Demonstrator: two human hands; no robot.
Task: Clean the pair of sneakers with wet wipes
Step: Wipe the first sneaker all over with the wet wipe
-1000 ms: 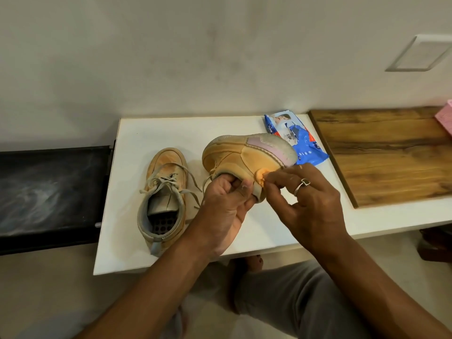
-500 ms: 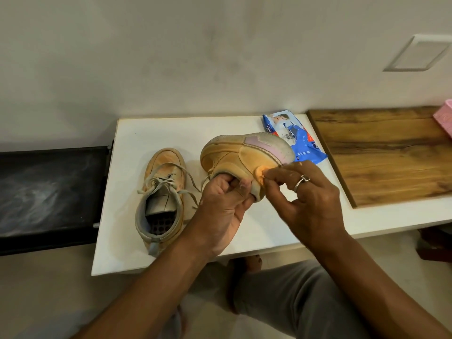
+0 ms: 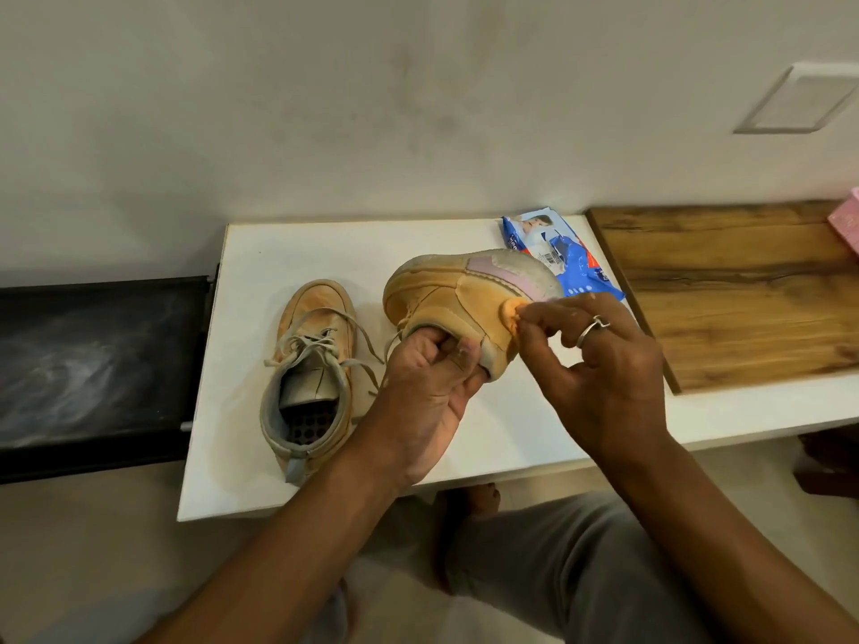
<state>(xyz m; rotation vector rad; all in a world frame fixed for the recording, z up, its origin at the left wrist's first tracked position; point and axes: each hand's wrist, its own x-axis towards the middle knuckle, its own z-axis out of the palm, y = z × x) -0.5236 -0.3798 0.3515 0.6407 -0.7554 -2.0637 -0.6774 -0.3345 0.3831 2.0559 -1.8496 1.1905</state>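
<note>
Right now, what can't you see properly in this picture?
Head view only:
- blue wet-wipe pack: partly behind the held tan suede sneaker.
- small orange wipe wad: mostly covered by the right hand.
- left hand: fingertips hidden inside that sneaker.
- pink object: cut off by the right edge.

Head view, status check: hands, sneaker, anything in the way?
Left hand grips lifted sneaker at its opening. Right hand pinches small orange wad, likely a wipe, against its side. Second sneaker rests on table, apart; nothing blocking.

My left hand [image 3: 432, 388] grips the raised sneaker [image 3: 465, 295] by its opening; my right hand [image 3: 604, 364] pinches a wadded wipe [image 3: 509, 313] against its side.
</note>
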